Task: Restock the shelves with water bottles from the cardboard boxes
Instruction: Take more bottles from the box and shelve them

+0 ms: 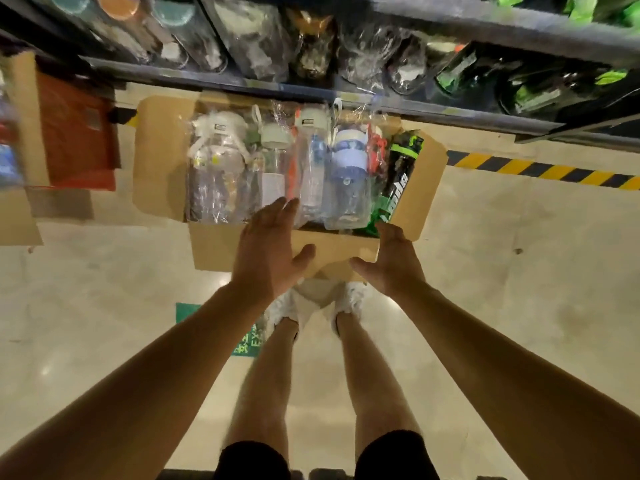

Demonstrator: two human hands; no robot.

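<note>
An open cardboard box [162, 157] stands on the floor under the shelf edge, packed with several plastic-wrapped water bottles. Among them are a clear one with a white lid [216, 157], a blue-banded one [348, 168] and a black and green one [401, 168]. My left hand [268, 251] hovers over the box's near edge with fingers straight, reaching toward the bottles and holding nothing. My right hand [391, 261] is at the box's near right corner, its fingertips hidden behind the box's near edge, thumb spread. The dark shelf [242, 83] above holds more wrapped bottles [256, 43].
A second cardboard box [29, 123] with red contents sits at the left. Yellow-black hazard tape [540, 169] runs along the floor on the right. My feet in white shoes [346, 301] stand just behind the box, beside a green floor sign [249, 344].
</note>
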